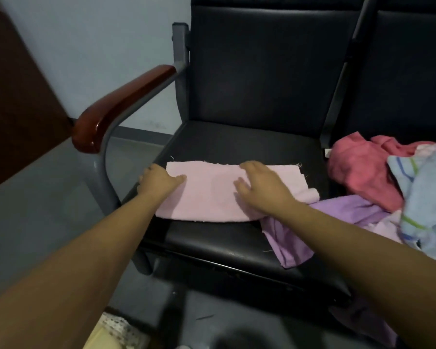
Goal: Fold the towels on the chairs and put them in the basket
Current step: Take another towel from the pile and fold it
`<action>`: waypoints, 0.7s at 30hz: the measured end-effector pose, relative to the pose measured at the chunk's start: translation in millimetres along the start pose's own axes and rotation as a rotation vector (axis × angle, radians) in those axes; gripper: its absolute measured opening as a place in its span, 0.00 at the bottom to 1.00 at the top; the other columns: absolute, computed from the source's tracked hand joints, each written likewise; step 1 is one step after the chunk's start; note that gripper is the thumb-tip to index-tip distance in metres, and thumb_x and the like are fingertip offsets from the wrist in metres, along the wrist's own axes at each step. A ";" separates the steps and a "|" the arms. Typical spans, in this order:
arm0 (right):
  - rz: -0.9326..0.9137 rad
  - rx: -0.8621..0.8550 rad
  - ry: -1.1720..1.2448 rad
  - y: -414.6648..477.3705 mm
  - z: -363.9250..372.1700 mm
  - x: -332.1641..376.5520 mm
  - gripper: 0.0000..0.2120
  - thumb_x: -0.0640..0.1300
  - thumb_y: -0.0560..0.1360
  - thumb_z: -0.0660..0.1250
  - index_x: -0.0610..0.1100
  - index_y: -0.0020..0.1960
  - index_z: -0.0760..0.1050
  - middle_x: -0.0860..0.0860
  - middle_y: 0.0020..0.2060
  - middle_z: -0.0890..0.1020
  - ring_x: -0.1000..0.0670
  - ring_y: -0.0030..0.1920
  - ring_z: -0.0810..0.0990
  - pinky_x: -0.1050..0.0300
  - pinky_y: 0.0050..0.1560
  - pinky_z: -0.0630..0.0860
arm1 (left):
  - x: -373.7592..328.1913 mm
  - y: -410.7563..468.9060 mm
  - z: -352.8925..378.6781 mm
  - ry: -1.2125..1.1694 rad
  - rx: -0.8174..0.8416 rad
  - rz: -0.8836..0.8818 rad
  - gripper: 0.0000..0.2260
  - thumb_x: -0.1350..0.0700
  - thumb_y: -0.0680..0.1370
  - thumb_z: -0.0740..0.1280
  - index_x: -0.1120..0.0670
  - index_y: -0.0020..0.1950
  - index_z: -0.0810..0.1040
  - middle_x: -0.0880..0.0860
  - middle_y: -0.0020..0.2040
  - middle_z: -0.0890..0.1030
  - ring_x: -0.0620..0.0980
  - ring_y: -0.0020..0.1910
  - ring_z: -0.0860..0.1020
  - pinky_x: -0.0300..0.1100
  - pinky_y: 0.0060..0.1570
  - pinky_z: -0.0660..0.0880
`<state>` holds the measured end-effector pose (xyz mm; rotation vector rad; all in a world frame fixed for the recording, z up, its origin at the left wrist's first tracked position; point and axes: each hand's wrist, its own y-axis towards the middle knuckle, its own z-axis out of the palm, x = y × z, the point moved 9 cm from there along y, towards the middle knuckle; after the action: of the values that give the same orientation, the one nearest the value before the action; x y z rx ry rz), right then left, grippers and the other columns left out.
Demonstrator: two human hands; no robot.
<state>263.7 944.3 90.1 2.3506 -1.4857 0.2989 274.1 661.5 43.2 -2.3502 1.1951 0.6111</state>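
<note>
Pink towel (212, 195) lies flat on the seat (224, 144), mid-left, folded into a long band running L-R w/ frayed threads at its far corners. L hand (159, 181) is at the band's left end: thumb (176, 178) lies on top, fingers curl down over the edge toward the seat (can't tell if they tuck under the cloth or just rest beside it). R hand (261, 188) lies palm-down on the band's right half, fingers (241, 185) straight and spread, pressing, gripping nothing.

Purple towel (287, 238) is on the seat's front-right, partly under the pink one's right end, one corner draped over the seat's front edge. Red towel (363, 170), crumpled, sits just off the seat's right side, next chair over. Striped blue towel (428, 197) is heaped right of the red one, overlapping it. Wooden armrest (118, 107) is left of the seat, above it.
</note>
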 end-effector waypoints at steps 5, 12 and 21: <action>-0.002 0.302 -0.177 -25.0 67.2 21.5 0.33 0.64 0.81 0.46 0.50 0.81 0.49 0.43 0.81 0.47 0.46 0.81 0.45 0.44 0.79 0.43 | -2.6 -17.5 6.4 0.070 0.118 0.009 0.25 0.45 0.73 0.75 0.62 0.60 0.76 0.58 0.58 0.79 0.63 0.59 0.78 0.53 0.59 0.77; -0.007 0.326 -0.245 -29.0 69.4 27.7 0.31 0.62 0.83 0.42 0.51 0.82 0.43 0.45 0.81 0.41 0.47 0.80 0.39 0.45 0.79 0.38 | -9.8 -29.5 -4.2 -0.128 0.117 0.117 0.14 0.55 0.77 0.68 0.56 0.62 0.78 0.57 0.59 0.81 0.59 0.57 0.79 0.49 0.58 0.76; 0.127 0.306 0.402 -26.8 48.5 49.5 0.25 0.53 0.83 0.58 0.42 0.76 0.65 0.43 0.77 0.65 0.44 0.76 0.63 0.50 0.77 0.56 | -89.3 -72.1 -53.6 -0.011 -0.068 0.380 0.15 0.59 0.78 0.64 0.56 0.65 0.73 0.58 0.60 0.79 0.59 0.58 0.77 0.47 0.51 0.72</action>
<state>309.0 894.6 58.5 2.2343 -1.4681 1.0304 296.3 727.0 149.3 -2.1815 1.6562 0.7967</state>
